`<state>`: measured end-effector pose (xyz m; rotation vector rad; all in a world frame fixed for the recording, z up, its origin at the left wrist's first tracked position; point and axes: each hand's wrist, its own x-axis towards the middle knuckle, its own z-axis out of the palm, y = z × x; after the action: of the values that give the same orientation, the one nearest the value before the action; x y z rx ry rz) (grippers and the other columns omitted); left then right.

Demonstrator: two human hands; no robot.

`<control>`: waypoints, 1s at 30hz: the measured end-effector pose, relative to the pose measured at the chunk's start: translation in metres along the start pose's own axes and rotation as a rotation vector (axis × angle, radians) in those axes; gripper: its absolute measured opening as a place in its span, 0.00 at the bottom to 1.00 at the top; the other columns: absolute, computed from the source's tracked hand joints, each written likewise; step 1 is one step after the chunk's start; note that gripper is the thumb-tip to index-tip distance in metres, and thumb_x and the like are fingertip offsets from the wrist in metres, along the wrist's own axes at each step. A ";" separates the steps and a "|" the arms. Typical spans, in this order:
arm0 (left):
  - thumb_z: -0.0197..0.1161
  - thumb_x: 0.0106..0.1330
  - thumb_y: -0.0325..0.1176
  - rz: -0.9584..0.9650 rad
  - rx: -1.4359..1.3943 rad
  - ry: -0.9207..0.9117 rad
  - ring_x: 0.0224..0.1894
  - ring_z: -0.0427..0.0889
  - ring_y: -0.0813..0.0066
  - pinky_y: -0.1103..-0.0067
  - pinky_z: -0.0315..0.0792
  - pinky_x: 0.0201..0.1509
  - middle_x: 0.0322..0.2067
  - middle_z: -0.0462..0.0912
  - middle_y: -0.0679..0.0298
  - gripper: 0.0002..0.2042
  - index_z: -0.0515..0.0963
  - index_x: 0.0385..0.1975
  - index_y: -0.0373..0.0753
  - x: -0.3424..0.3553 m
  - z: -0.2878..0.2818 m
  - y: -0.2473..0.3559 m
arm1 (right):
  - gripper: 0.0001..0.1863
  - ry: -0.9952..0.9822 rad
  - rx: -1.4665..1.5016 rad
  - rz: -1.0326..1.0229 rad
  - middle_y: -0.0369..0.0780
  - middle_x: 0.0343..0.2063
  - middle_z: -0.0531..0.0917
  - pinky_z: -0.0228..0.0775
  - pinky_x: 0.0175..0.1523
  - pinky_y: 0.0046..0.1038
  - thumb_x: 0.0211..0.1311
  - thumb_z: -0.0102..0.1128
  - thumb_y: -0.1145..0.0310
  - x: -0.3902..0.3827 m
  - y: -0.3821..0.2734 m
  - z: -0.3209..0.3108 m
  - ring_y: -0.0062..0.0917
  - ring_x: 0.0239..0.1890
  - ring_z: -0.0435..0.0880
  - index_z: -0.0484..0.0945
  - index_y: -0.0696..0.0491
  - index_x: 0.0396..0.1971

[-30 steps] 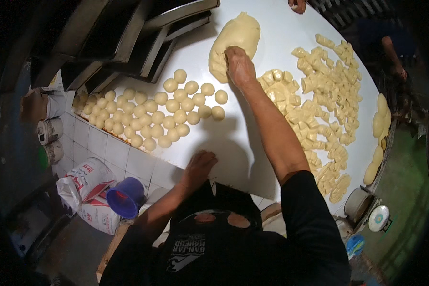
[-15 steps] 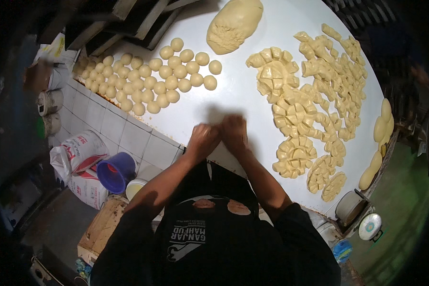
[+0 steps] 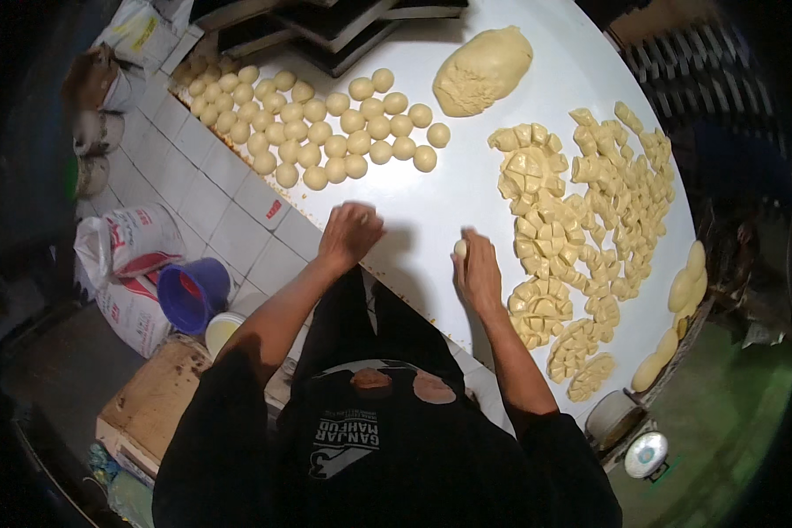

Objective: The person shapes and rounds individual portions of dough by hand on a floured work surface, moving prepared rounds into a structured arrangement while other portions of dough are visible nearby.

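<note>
My left hand is curled above the near edge of the white table, close to the dough balls. Its fingers are closed, and what they may hold is hidden. To its right, my right hand pinches a small pale dough piece between thumb and fingers. Several smooth round dough balls sit in loose rows at the far left. On the right lie many cut dough chunks, some in round clusters scored into wedges. A large lump of dough rests at the far side.
Dark stacked trays overhang the table's far left. Long dough rolls line the right edge, above a metal pot. Left of the table stand a blue bucket, white sacks and a cardboard box.
My hands were together over the table edge; they have moved apart, left hand leftward, right hand rightward and slightly down. A dough piece now shows in my right hand. The whole view has shifted and turned.
</note>
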<state>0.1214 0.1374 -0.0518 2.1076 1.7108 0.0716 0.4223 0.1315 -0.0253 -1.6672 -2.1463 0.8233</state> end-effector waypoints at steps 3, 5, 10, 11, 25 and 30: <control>0.76 0.61 0.38 -0.226 -0.283 0.295 0.53 0.80 0.57 0.60 0.74 0.57 0.47 0.83 0.62 0.15 0.81 0.43 0.42 0.002 0.010 0.019 | 0.27 -0.124 0.039 -0.124 0.52 0.56 0.82 0.71 0.65 0.47 0.65 0.73 0.69 0.075 -0.093 -0.018 0.51 0.60 0.79 0.77 0.55 0.62; 0.75 0.62 0.37 0.141 -0.278 0.488 0.55 0.79 0.58 0.61 0.72 0.62 0.50 0.82 0.61 0.18 0.81 0.50 0.41 -0.030 0.027 0.032 | 0.28 0.122 0.326 -0.299 0.52 0.55 0.82 0.72 0.64 0.46 0.63 0.74 0.68 0.099 -0.104 0.021 0.50 0.59 0.80 0.77 0.56 0.62; 0.74 0.63 0.37 0.233 -0.334 0.335 0.52 0.81 0.58 0.66 0.73 0.64 0.48 0.82 0.60 0.20 0.81 0.53 0.41 -0.050 0.014 -0.030 | 0.18 0.201 0.010 -0.248 0.54 0.58 0.80 0.71 0.63 0.46 0.64 0.73 0.69 0.082 -0.103 0.045 0.51 0.58 0.78 0.81 0.58 0.51; 0.74 0.63 0.37 0.218 -0.349 0.333 0.52 0.81 0.58 0.66 0.73 0.64 0.48 0.82 0.60 0.20 0.81 0.53 0.41 -0.043 0.002 -0.021 | 0.16 0.078 0.067 -0.178 0.55 0.57 0.80 0.72 0.63 0.46 0.65 0.72 0.69 0.059 -0.088 0.043 0.51 0.58 0.78 0.82 0.59 0.49; 0.69 0.67 0.27 -0.252 -0.417 0.441 0.71 0.72 0.39 0.59 0.65 0.77 0.70 0.72 0.41 0.31 0.69 0.71 0.29 -0.133 0.009 -0.042 | 0.06 0.124 0.084 -0.528 0.44 0.38 0.82 0.78 0.53 0.40 0.65 0.68 0.72 0.036 -0.069 0.075 0.42 0.45 0.83 0.80 0.55 0.36; 0.65 0.71 0.26 -0.507 -0.542 0.382 0.70 0.72 0.39 0.59 0.64 0.77 0.69 0.73 0.41 0.28 0.70 0.72 0.31 -0.218 0.010 -0.032 | 0.17 -0.067 0.017 -0.532 0.44 0.39 0.83 0.75 0.51 0.44 0.59 0.74 0.57 0.037 -0.002 0.046 0.42 0.45 0.83 0.80 0.53 0.37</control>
<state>0.0422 -0.0668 -0.0236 1.2874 2.0923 0.7330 0.3851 0.1552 -0.0645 -0.9850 -2.4478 0.7331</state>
